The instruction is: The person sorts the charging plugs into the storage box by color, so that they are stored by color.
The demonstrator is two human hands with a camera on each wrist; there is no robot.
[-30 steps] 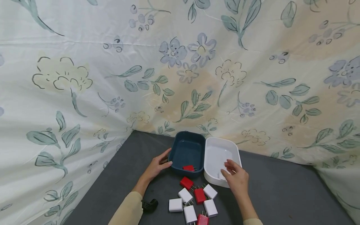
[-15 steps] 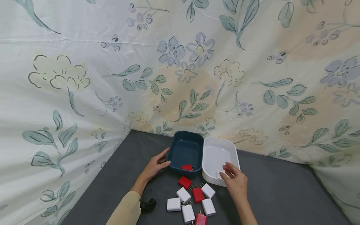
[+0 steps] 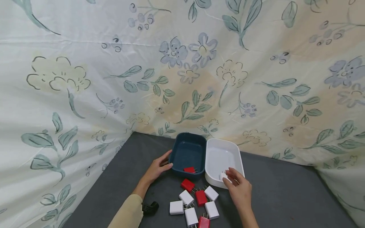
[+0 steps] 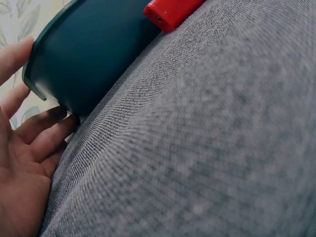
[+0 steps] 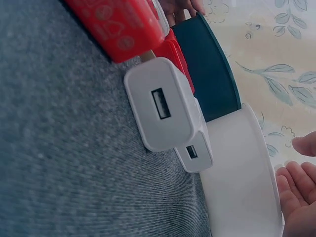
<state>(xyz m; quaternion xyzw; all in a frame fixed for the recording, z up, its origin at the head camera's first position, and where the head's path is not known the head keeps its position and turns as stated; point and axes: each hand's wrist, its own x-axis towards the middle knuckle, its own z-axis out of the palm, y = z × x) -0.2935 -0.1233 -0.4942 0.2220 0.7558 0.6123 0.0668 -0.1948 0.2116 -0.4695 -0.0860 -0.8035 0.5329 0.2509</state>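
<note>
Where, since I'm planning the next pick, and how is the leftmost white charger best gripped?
Probably pinch the leftmost white charger near its left end, from above: it lies flat, left side free, prongs pointing right toward other chargers.

Teal bin, white bin, floral cloth

We see soft, diffuse light, brightest on the left of the floral cloth, over a dim grey tabletop. Both wrist views blur its nearest weave; the head view looks slightly soft.
</note>
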